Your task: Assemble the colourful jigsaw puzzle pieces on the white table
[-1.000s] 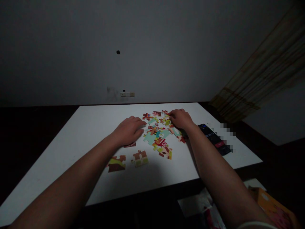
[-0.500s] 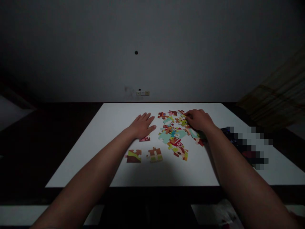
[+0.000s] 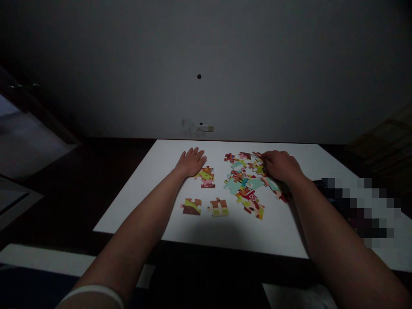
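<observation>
Colourful jigsaw pieces lie on a white table (image 3: 154,171). My left hand (image 3: 190,162) rests flat with fingers stretched out, its heel touching a yellow and pink piece (image 3: 207,177). My right hand (image 3: 280,166) lies curled over the right side of a loose pile of pieces (image 3: 246,182), fingertips pinched at a piece on the pile's far edge. Two single pieces sit nearer me: a brown and green piece (image 3: 192,206) and a brown and yellow piece (image 3: 219,207).
A dark object, partly pixelated (image 3: 357,206), lies on the table at the right. A wall with a socket plate (image 3: 205,128) stands behind the table. The floor around is dark, with pale sheets at the bottom left.
My left hand has slid away from the pile to the left and uncovered the yellow and pink piece. The camera view has swung left. My right hand stays on the pile.
</observation>
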Action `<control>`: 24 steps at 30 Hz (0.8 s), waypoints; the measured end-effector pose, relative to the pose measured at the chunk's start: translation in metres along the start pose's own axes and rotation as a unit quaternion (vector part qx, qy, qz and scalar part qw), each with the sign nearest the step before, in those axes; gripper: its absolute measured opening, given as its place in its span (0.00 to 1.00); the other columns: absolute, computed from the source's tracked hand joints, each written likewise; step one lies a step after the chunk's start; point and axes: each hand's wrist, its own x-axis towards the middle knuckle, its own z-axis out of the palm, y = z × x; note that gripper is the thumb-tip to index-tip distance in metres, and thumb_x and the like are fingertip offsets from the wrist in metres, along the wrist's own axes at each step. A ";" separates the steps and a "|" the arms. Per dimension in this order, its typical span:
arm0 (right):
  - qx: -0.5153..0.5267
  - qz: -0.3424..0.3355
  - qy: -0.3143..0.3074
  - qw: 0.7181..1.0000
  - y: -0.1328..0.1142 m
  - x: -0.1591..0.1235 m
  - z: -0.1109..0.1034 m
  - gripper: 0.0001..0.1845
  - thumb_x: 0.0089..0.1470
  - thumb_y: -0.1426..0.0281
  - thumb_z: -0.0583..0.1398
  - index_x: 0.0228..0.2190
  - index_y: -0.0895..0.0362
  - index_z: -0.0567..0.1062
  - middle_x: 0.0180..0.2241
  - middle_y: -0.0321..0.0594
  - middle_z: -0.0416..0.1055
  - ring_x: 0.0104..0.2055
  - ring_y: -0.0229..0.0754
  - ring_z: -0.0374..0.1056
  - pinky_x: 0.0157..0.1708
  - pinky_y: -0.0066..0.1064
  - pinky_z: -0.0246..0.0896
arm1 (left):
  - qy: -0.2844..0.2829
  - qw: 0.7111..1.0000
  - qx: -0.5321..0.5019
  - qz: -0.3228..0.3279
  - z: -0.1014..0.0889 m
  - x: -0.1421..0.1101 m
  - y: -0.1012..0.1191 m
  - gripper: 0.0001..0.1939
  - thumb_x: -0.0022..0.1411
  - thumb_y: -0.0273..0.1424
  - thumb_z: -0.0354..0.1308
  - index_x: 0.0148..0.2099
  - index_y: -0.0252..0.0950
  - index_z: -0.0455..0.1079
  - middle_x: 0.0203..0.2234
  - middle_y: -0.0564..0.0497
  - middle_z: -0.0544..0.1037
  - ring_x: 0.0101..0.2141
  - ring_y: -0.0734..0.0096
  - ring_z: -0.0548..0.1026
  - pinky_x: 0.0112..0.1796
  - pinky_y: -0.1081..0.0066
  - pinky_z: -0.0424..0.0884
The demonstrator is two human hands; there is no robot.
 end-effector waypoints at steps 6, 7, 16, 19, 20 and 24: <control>0.011 -0.005 0.046 0.999 0.000 -0.001 -0.002 0.25 0.72 0.67 0.54 0.59 0.55 0.85 0.61 0.55 0.81 0.62 0.67 0.72 0.57 0.54 0.68 | -0.026 0.998 -0.051 -0.005 -0.018 0.011 -0.010 0.36 0.83 0.49 0.33 0.82 0.44 0.61 0.83 0.47 0.52 0.82 0.49 0.48 0.78 0.40 0.46; 0.014 -0.003 0.057 0.998 0.000 -0.001 -0.002 0.25 0.72 0.67 0.54 0.59 0.55 0.86 0.60 0.54 0.82 0.63 0.67 0.71 0.58 0.53 0.68 | -0.033 0.998 -0.061 0.002 -0.023 0.013 -0.015 0.36 0.83 0.47 0.32 0.80 0.46 0.64 0.83 0.48 0.55 0.81 0.51 0.52 0.77 0.43 0.51; 0.059 0.020 0.114 0.991 0.000 -0.004 -0.006 0.24 0.67 0.70 0.57 0.56 0.56 0.87 0.57 0.55 0.83 0.61 0.67 0.70 0.59 0.56 0.65 | -0.053 0.985 -0.087 0.138 -0.022 -0.002 -0.046 0.42 0.77 0.59 0.45 0.78 0.38 0.69 0.82 0.41 0.56 0.82 0.49 0.50 0.79 0.47 0.46; 0.092 0.016 0.134 0.987 -0.002 -0.005 -0.011 0.21 0.66 0.69 0.58 0.53 0.56 0.87 0.54 0.54 0.84 0.60 0.65 0.72 0.60 0.54 0.66 | -0.055 0.978 -0.047 0.195 -0.018 -0.011 -0.045 0.50 0.71 0.70 0.50 0.79 0.41 0.67 0.82 0.41 0.56 0.81 0.42 0.52 0.78 0.43 0.50; 0.110 0.015 0.143 0.983 -0.002 -0.006 -0.013 0.20 0.67 0.68 0.58 0.52 0.55 0.87 0.54 0.53 0.84 0.59 0.64 0.73 0.59 0.52 0.66 | -0.052 0.976 -0.034 0.208 -0.018 -0.013 -0.044 0.53 0.68 0.73 0.52 0.79 0.41 0.67 0.82 0.40 0.56 0.81 0.40 0.53 0.78 0.42 0.50; 0.198 0.036 0.193 0.960 0.005 -0.006 -0.020 0.19 0.69 0.63 0.57 0.48 0.53 0.86 0.49 0.51 0.85 0.49 0.59 0.77 0.51 0.47 0.68 | -0.030 0.973 -0.016 0.229 -0.016 -0.014 -0.042 0.58 0.64 0.76 0.53 0.79 0.39 0.67 0.81 0.36 0.59 0.79 0.38 0.57 0.77 0.42 0.52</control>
